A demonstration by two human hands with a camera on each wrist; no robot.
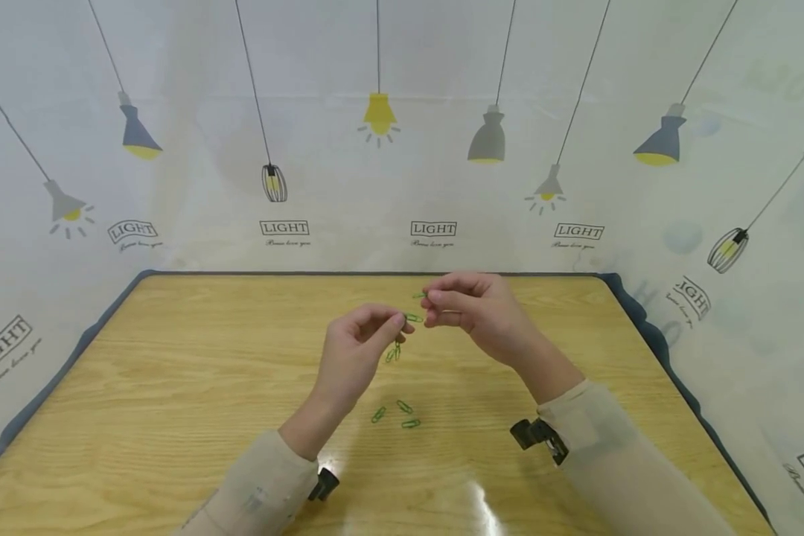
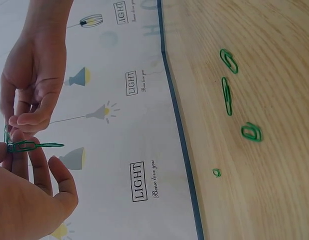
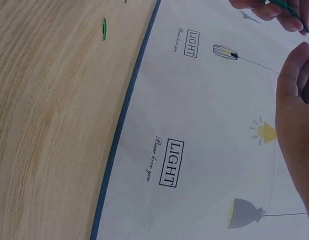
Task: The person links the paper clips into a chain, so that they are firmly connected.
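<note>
Between thumb and fingers, my left hand (image 1: 351,353) pinches a green paper clip (image 1: 413,318) whose end points right. Below those fingertips hang more green paper clips (image 1: 393,353); in the left wrist view this strand (image 2: 37,145) looks linked. My right hand (image 1: 479,309), raised just right of the left one, pinches another small green paper clip (image 1: 420,295), mostly covered by the fingertips. Both hands are held above the table, their fingertips close together. In the right wrist view, only part of the held clips (image 3: 284,5) shows at the top corner.
Loose green paper clips (image 1: 378,415) lie on the wooden table (image 1: 208,387) below the hands; several show in the left wrist view, including an upper one (image 2: 228,61). A pale wall covering (image 1: 348,246) printed with lamps stands behind the table's far edge.
</note>
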